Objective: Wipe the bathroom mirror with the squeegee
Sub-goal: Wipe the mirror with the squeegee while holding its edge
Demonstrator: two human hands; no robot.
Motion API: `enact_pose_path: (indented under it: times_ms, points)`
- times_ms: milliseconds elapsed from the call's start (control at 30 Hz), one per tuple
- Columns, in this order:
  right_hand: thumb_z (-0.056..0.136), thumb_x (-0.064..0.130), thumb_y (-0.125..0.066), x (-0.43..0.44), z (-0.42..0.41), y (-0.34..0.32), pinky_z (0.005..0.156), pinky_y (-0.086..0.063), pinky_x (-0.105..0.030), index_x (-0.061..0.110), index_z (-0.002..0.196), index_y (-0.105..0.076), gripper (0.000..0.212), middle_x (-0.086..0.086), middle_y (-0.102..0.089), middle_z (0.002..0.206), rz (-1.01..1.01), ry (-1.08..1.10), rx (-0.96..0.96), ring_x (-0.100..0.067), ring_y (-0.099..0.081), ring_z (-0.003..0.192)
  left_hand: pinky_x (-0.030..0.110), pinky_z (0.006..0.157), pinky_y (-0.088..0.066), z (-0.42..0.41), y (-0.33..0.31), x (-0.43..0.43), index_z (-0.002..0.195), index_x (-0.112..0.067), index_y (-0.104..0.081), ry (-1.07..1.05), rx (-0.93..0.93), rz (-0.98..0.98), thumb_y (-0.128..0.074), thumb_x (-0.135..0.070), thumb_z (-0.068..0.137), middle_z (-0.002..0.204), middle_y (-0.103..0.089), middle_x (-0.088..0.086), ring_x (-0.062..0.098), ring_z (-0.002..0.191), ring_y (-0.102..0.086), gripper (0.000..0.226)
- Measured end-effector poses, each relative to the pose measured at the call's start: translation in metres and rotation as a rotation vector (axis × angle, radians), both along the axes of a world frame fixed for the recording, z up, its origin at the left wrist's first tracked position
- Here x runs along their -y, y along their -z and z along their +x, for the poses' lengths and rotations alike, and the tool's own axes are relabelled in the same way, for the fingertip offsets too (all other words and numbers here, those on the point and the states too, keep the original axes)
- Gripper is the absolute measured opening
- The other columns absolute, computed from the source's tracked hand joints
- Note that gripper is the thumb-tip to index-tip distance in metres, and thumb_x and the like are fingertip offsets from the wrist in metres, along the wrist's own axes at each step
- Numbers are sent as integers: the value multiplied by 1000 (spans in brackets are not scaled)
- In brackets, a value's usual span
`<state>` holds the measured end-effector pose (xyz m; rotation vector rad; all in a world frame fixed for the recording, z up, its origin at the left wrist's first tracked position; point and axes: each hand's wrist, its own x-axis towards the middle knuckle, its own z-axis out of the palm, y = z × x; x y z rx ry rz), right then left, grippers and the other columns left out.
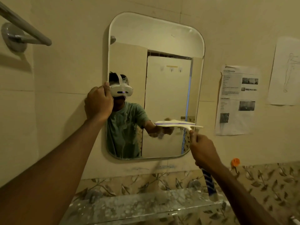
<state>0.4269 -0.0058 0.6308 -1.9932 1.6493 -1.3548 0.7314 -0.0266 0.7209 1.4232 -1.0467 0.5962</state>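
Observation:
A rounded rectangular mirror [168, 95] hangs on the beige tiled wall. My left hand [98, 103] grips the mirror's left edge at mid height, thumb on the glass. My right hand [203, 151] is closed round the handle of a white squeegee [179, 125], whose blade lies level against the lower right part of the glass. The handle's blue and white end sticks out below my wrist. Wet streaks show on the lower left of the mirror. The glass reflects a person in a green shirt with a white headset.
A glass shelf [142, 207] runs below the mirror. A grey towel bar [24, 28] juts from the wall at upper left. Printed papers [237, 99] and a sketch sheet [285, 73] are stuck right of the mirror. An orange hook [235, 162] sits lower right.

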Motion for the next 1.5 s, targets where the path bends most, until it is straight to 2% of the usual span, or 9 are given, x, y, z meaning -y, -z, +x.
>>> enact_pose_path:
  times_ms: [267, 400, 600, 767, 900, 1067, 1233, 1333, 1500]
  points:
    - [104, 38, -29, 17, -4, -78, 43, -45, -26, 14, 69, -49, 47, -3, -50, 59, -223, -3, 78, -13, -46, 45, 31, 65, -31, -2, 32, -9, 89, 2, -64, 22, 1, 54, -27, -38, 104, 90, -65, 19, 19, 72, -46, 56]
    - [104, 40, -26, 20, -1, -24, 33, -41, -20, 8, 77, -55, 51, -5, -56, 57, -157, 6, 69, -12, -50, 38, 31, 65, -31, -1, 35, -4, 90, 3, -64, 4, 9, 52, -27, -37, 104, 89, -64, 19, 19, 72, -45, 55]
    - [103, 41, -28, 8, 11, 57, 42, -37, -22, 19, 67, -50, 47, -3, -56, 61, -48, 52, 64, -13, -51, 46, 32, 65, -32, 4, 39, -3, 90, 3, -64, 35, 11, 42, -27, -37, 104, 91, -64, 20, 30, 79, -56, 55]
    - [104, 41, -27, 7, 1, -12, 41, -42, -25, 14, 73, -53, 49, -3, -53, 61, -131, 13, 109, -15, -49, 45, 31, 65, -32, 5, 39, -7, 89, 3, -64, 75, 5, 52, -28, -37, 104, 91, -64, 19, 23, 74, -51, 56]
    - [104, 41, -26, 10, 2, -55, 43, -43, -26, 16, 66, -47, 50, -3, -50, 58, -231, 18, 82, -17, -48, 45, 32, 65, -34, 7, 39, -6, 91, 2, -65, 85, 19, 45, -28, -37, 104, 92, -65, 20, 30, 81, -58, 56]
    - [103, 43, -27, 12, 11, 14, 31, -42, -22, 7, 81, -57, 52, -7, -56, 61, -106, 58, 104, -18, -51, 43, 35, 67, -40, 17, 41, 2, 89, 1, -68, 137, 38, 29, -28, -38, 104, 90, -67, 19, 34, 83, -62, 58]
    - [104, 37, -30, 7, 23, 66, 43, -33, -24, 17, 65, -49, 47, 0, -51, 57, -89, 92, 51, -13, -45, 47, 38, 66, -37, 22, 41, 2, 89, 5, -65, 134, 80, 29, -30, -35, 104, 90, -65, 23, 37, 84, -59, 55]
    - [103, 42, -31, 2, 14, 48, 42, -42, -27, 9, 75, -56, 49, -3, -50, 59, -35, 43, 92, -15, -44, 45, 40, 69, -40, 16, 41, 1, 91, 5, -64, 144, 73, 18, -30, -32, 104, 93, -65, 23, 38, 86, -60, 52]
    - [102, 45, -30, 8, 3, -14, 31, -42, -23, 9, 82, -56, 49, -4, -52, 59, -167, 14, 164, -16, -47, 40, 38, 71, -41, 16, 43, 0, 92, 4, -64, 147, 59, 25, -30, -32, 104, 95, -65, 22, 36, 87, -59, 51]
